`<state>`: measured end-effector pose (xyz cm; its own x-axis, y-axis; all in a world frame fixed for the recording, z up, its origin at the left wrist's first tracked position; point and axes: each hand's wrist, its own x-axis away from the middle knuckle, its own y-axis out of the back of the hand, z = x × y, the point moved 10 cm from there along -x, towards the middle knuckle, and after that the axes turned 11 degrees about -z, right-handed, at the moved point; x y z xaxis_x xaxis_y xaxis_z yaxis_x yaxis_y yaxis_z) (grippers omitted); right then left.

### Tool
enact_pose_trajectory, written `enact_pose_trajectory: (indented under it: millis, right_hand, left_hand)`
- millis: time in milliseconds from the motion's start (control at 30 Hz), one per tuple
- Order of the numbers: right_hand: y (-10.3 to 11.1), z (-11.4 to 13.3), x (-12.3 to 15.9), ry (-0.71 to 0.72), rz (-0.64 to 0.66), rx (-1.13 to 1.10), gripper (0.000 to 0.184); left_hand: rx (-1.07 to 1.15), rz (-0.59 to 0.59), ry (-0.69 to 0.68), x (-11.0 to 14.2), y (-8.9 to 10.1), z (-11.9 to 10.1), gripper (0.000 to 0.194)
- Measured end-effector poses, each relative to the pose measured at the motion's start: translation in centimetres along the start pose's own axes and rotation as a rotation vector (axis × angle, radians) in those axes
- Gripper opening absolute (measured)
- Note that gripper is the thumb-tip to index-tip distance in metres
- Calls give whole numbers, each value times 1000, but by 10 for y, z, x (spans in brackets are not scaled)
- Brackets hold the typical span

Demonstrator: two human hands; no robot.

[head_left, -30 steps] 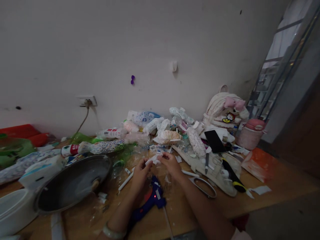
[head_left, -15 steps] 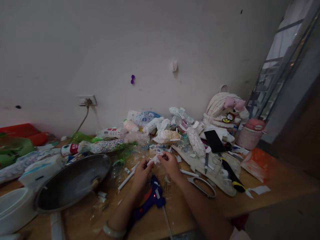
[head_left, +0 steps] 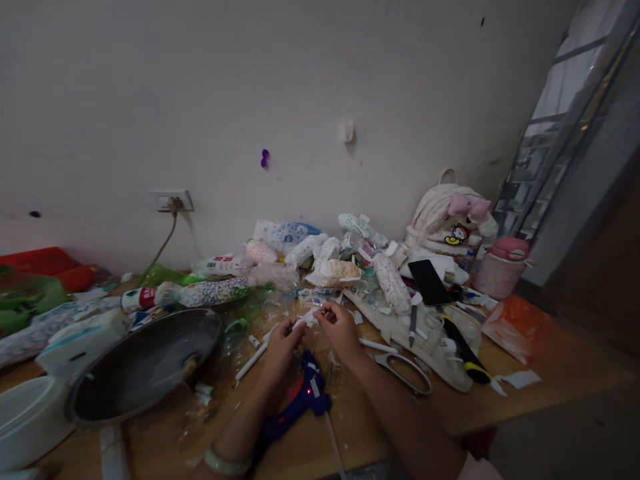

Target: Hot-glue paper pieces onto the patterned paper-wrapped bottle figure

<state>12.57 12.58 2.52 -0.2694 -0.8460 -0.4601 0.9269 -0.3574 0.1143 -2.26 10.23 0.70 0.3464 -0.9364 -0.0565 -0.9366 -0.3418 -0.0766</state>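
Observation:
Between my two hands is a small, crumpled white piece (head_left: 309,318), perhaps paper or thin plastic; its kind is hard to make out. My left hand (head_left: 285,339) pinches its left side, thumb against fingers. From the right, the fingertips of my right hand (head_left: 338,328) are closed on its other end. Below the hands, between my forearms, a blue glue gun (head_left: 313,392) with a lit red light lies on the wooden table (head_left: 420,427). A white stick-like tube (head_left: 250,365) lies left of my left hand, and scissors (head_left: 407,373) lie right of my right wrist.
A large dark pan (head_left: 145,367) and a white tub (head_left: 30,420) stand at left. Wrapped bottles and plastic scraps pile along the wall. A phone (head_left: 429,283), box cutter (head_left: 465,350), backpack (head_left: 445,220) and pink cup (head_left: 501,270) are at right.
My right fingers have shifted very slightly on the white piece. Both hands otherwise keep their places, and the table's things lie as before.

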Motion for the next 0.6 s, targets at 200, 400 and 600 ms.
enact_pose_trajectory:
  millis: [200, 400, 600]
  right_hand:
    - [3, 4, 2, 60, -24, 81, 16]
    - [5, 8, 3, 73, -28, 134, 15]
    - [6, 14, 5, 102, -32, 141, 15]
  left_hand:
    - [-9, -2, -5, -1, 1, 2, 42]
    - [-4, -15, -52, -3, 2, 3, 40]
    - [11, -6, -41, -1, 1, 3, 38]
